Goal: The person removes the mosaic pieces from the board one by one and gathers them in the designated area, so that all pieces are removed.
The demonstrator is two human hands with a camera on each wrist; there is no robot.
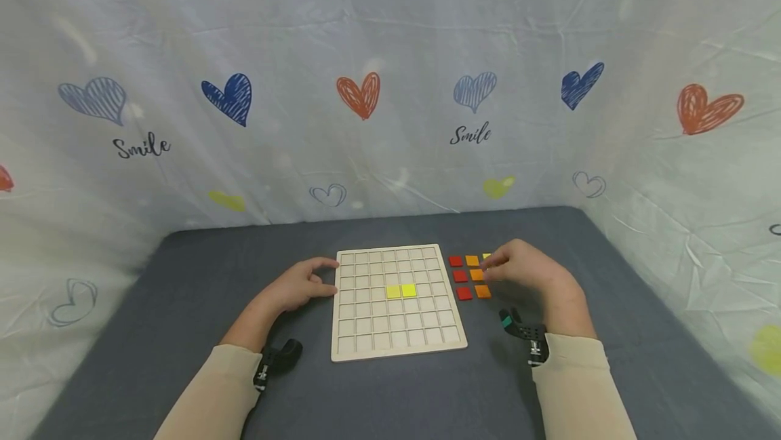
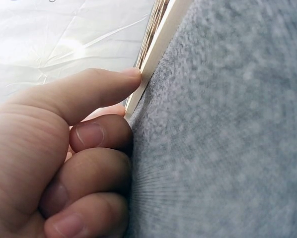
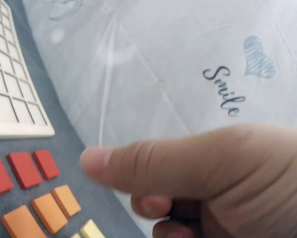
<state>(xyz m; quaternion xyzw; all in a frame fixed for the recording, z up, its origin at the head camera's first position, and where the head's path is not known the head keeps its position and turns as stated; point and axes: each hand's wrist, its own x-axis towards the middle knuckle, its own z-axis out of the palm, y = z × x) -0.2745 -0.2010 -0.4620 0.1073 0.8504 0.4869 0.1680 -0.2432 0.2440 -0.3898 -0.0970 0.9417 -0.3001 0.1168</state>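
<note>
A pale wooden grid board [image 1: 360, 325] lies on the table, with two yellow square tiles [image 1: 401, 291] side by side in its middle cells. My left hand [image 1: 298, 285] touches the board's left edge with its thumb and index finger; in the left wrist view the other fingers are curled [image 2: 89, 173] under, against the cloth. To the board's right lie columns of red tiles [image 1: 460, 276] and orange tiles [image 1: 476, 275]. Over the right side of these my right hand [image 1: 526, 265] hovers, no tile visible in it. Yellow tiles [image 3: 92, 230] lie beyond the orange ones, partly hidden in the head view.
A dark grey cloth [image 1: 390, 399] covers the table. White curtains [image 1: 403, 33] printed with hearts and "Smile" hang behind and at both sides. Black wrist straps with cameras sit on both wrists, near the beige sleeves [image 1: 576, 379].
</note>
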